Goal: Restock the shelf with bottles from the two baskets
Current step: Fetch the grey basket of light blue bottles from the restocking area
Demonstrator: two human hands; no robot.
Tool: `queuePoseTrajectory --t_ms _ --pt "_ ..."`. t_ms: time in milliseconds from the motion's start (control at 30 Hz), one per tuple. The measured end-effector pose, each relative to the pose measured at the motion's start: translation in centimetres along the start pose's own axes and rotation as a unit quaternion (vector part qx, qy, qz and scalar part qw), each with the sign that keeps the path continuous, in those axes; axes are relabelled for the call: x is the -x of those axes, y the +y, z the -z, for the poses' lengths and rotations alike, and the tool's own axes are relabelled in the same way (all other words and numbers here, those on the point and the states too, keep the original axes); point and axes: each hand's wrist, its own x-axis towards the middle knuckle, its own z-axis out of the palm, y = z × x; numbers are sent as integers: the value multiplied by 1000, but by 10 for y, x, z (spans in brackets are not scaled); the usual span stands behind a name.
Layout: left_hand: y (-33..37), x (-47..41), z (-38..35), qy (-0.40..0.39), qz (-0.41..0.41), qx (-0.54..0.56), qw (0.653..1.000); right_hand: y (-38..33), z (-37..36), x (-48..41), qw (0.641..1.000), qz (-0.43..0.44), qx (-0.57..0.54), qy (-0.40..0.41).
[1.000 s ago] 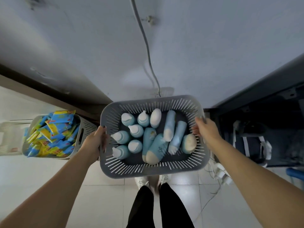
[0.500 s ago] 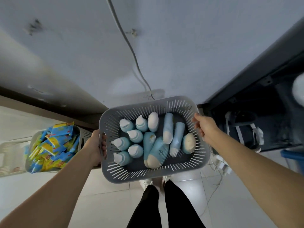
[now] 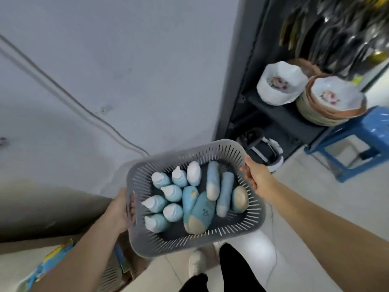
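— Who has the grey basket (image 3: 189, 244)?
— Both hands hold it in the air. The left hand (image 3: 120, 209) curls its fingers round the left rim, and the right hand (image 3: 255, 175) grips the right rim.
— What's inside?
— Blue bottles (image 3: 202, 211). The white-capped ones stand along the left side, and the longer ones lie across the middle and right.
— And the shelf?
— The dark shelf (image 3: 282, 116) on the right carries stacked bowls (image 3: 280, 85).

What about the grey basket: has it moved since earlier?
Yes. The grey basket moved right, toward the dark shelf: the wall cable, earlier at its far rim's middle, now ends near its left corner.
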Motion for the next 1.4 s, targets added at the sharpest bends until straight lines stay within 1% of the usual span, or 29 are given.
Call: queuePoseTrajectory --t_ms 133,300,467,633,767,900,967,1067,1167,1267,1400 --pt "17 12 -25 -52 -11 -78 996 25 41 31 996 -5 -66 55" --pt "24 24 -67 -113 2 -156 981 55 94 72 983 -14 -148 104" --pt "7 43 -127 -139 -14 -256 957 95 148 108 962 -40 -202 177" --pt "-20 67 -189 -172 -34 -334 926 143 205 133 937 -56 -268 217" --pt "-43 90 -248 -198 -39 -401 894 188 250 162 908 -63 -336 243" --pt "-89 131 -317 -233 -47 -470 850 246 299 189 880 -85 -384 265" --pt "-118 157 -347 -253 -51 -492 831 275 325 202 861 -86 -418 277" --pt "-167 200 -392 -280 -28 -520 806 321 371 225 829 -87 -464 300" --pt "-223 240 -431 -299 -15 -544 783 364 418 250 806 -90 -488 322" --pt "-280 283 -465 -317 -27 -565 761 404 460 281 780 -95 -507 353" --pt "-353 344 -503 -347 -64 -610 710 454 507 322 733 -96 -540 403"
